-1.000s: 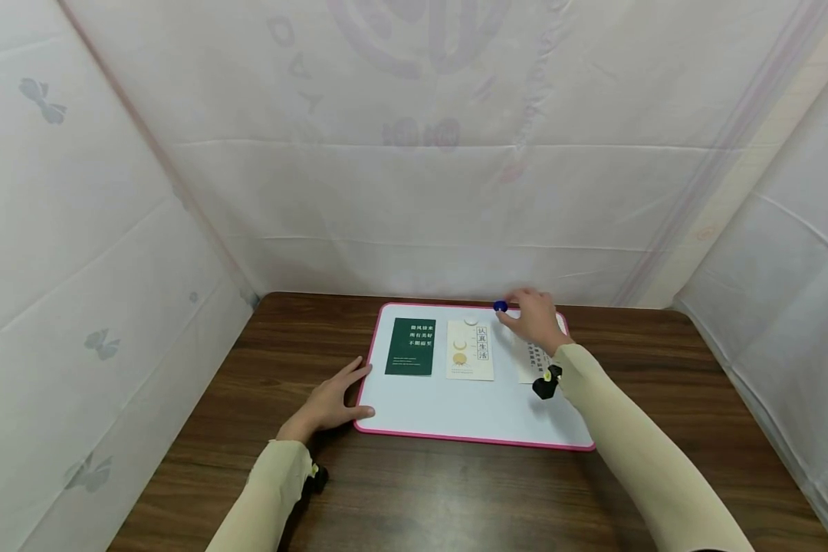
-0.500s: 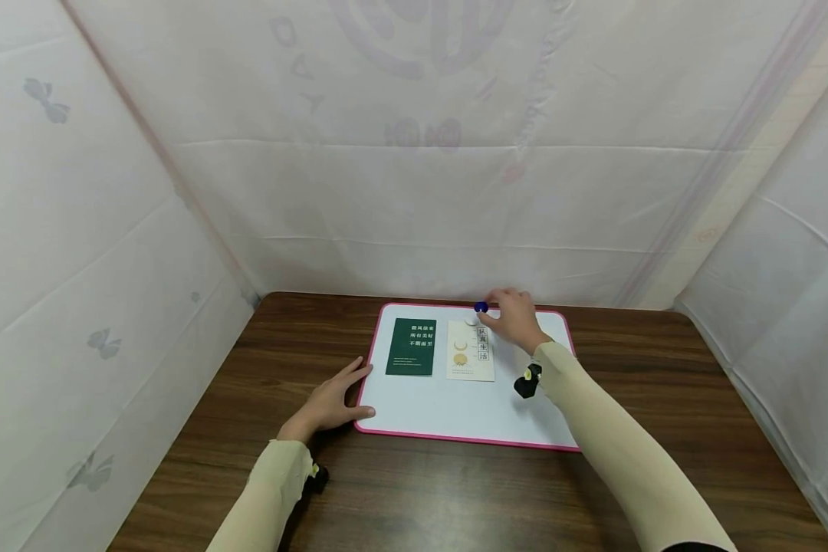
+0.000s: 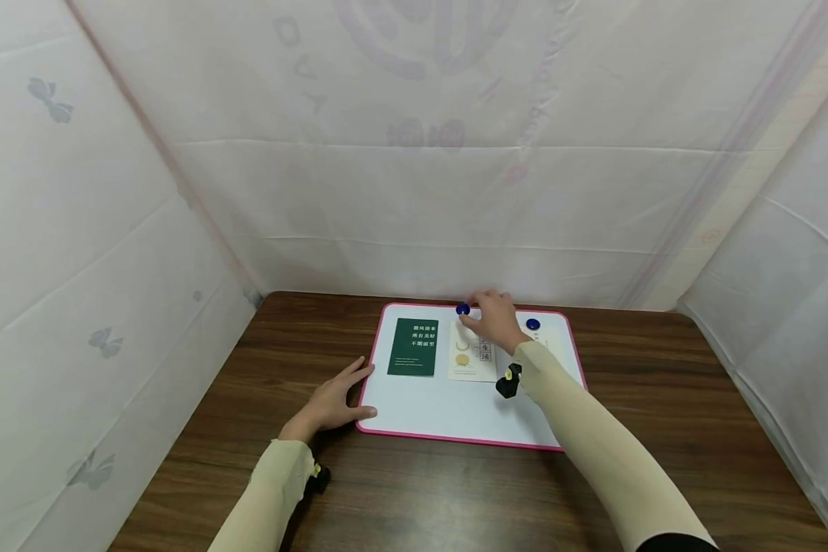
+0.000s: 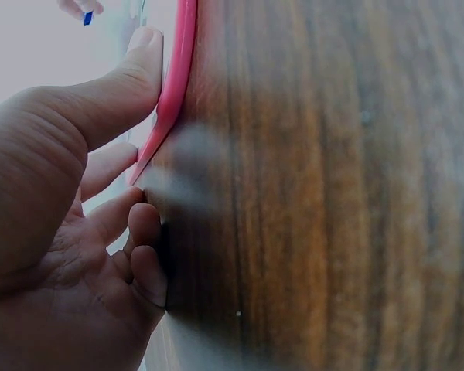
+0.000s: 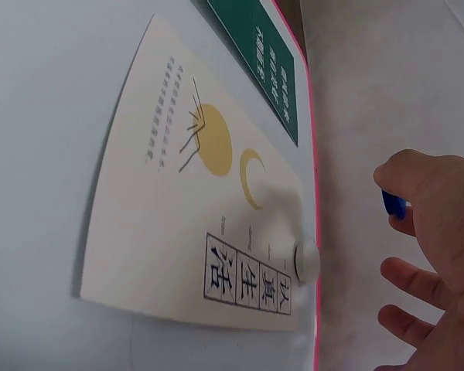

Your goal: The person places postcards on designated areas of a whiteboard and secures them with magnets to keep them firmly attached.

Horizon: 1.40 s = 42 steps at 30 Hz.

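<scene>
My right hand (image 3: 494,320) pinches a round blue magnet (image 3: 462,309) between thumb and fingers, close to the far edge of a white board (image 3: 414,406) with a pink rim. In the right wrist view that magnet (image 5: 394,204) is partly covered by the thumb. Under the hand lies a cream card (image 5: 162,224) printed with a moon and a gold disc, with a white round magnet (image 5: 306,261) at its top. My left hand (image 3: 330,402) rests at the board's left edge, fingers spread and thumb on the near corner; in the left wrist view its fingers lie along the pink rim (image 4: 184,54).
A dark green card (image 3: 412,349) lies on the board's left part. At the right, another blue magnet (image 3: 533,324) sits atop a pale card (image 3: 552,337) that my forearm partly hides. The brown wooden table (image 3: 414,498) meets white cloth walls (image 3: 386,215) behind and beside.
My right hand has moved left with the blue magnet, from near the right card to over the middle card. The blue magnet on the right card has come into sight. My left hand stays put.
</scene>
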Motion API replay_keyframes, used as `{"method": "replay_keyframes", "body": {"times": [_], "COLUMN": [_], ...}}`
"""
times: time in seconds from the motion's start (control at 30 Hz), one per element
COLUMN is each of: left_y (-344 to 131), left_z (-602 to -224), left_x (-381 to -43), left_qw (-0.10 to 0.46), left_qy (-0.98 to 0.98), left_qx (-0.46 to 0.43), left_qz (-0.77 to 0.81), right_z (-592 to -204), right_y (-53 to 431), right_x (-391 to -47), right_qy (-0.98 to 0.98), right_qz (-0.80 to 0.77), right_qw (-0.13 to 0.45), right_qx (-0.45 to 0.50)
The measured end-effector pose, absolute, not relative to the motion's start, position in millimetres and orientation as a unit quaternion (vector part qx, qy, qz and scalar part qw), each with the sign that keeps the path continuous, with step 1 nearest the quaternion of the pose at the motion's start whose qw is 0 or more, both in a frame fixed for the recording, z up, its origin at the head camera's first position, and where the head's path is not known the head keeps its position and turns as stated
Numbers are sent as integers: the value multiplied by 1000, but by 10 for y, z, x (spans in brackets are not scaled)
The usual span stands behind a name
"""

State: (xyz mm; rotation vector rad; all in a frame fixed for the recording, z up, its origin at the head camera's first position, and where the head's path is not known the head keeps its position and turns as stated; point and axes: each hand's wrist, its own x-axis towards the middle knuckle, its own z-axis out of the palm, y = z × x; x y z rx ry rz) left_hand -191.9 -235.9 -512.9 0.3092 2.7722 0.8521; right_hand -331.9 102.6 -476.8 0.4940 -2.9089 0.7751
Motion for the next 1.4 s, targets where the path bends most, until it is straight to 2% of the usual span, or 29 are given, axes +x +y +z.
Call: {"method": "replay_keyframes", "body": {"times": [0.6,1.4], "left_y": [-2333,-2339], "left_z": [-5128,-5123], "left_x": [-1935,-1929], "left_qw": [112,114], "left_qy": [944,947], "left_qx": [111,96], "left_qz": [288,286], "right_z": [-4830,-4905], "right_y": [696,280], "right_x": [-3431,-3530], "right_qy": [-953,-954], "right_qz": [232,225], "right_qw": [54,31], "right_qx": [187,197]}}
